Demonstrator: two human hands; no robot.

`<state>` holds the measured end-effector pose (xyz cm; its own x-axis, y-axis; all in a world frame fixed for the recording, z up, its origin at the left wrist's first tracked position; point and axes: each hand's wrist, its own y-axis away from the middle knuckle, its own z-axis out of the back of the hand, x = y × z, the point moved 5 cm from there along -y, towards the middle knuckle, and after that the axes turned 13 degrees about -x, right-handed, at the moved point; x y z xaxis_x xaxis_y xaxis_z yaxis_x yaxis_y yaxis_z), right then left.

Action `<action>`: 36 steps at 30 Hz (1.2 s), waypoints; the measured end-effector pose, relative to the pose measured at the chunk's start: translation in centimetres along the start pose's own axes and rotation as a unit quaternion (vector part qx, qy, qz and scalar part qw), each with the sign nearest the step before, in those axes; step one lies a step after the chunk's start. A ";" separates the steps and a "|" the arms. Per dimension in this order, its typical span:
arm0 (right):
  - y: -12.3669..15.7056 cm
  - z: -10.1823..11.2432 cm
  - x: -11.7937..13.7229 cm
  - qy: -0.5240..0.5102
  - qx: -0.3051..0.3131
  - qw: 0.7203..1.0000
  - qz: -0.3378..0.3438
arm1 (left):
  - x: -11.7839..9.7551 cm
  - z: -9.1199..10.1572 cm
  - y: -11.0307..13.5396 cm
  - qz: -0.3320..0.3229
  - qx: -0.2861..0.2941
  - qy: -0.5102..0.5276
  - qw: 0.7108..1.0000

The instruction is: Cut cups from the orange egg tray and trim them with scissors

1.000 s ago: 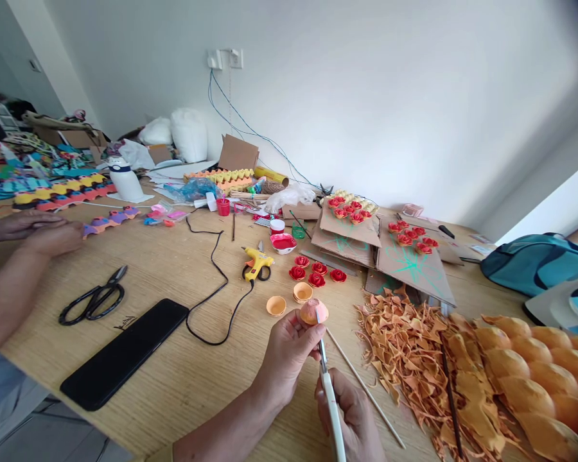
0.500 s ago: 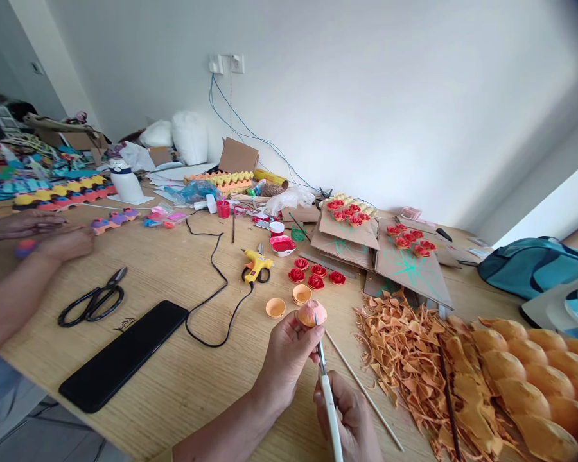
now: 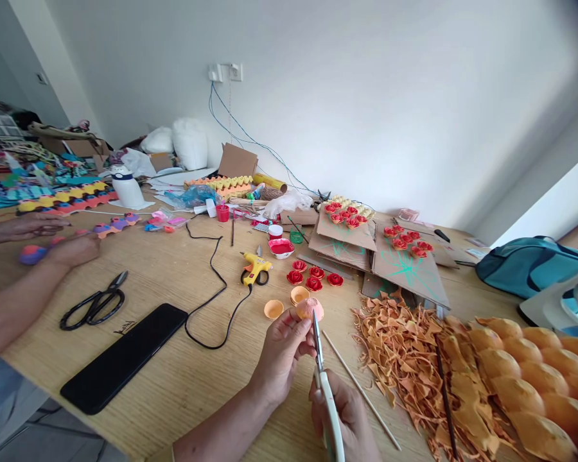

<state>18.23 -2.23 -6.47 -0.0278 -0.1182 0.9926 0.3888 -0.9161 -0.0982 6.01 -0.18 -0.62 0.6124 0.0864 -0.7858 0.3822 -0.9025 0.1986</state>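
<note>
Pinched in my left hand is an egg carton cup, orange with a paler pink top. My right hand grips white-handled scissors, their blades pointing up at the cup's near side. The blades look partly hidden against the cup and my left fingertips. Just beyond my left hand sit an orange cup and a small stack of cups. Several red paper roses lie behind them. A thin wooden stick rests to the right of my hands.
Orange scraps and an orange egg tray cover the right side. A yellow glue gun, red paint dish, black phone and black scissors lie on the table. At far left are another person's hands.
The scissors have tilted slightly left, with more blade showing against the cup. My view has shifted a little. At far left, the other person's hands moved slightly.
</note>
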 end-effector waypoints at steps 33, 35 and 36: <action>-0.9 2.2 2.0 -0.037 -0.056 0.997 -0.028 | 1.0 1.3 -1.8 0.052 0.004 0.078 0.996; -1.3 3.2 2.7 -0.020 -0.073 0.997 -0.023 | 1.2 1.3 -1.9 0.052 0.009 0.063 0.997; -1.5 3.6 3.1 -0.014 -0.072 0.997 -0.019 | 1.4 1.3 -1.9 0.053 0.011 0.055 0.997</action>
<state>20.89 0.14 -3.00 -0.0129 -0.0723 0.9973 0.2512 -0.9656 -0.0668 5.17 1.12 -2.87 0.7215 0.0357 -0.6914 0.2977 -0.9177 0.2632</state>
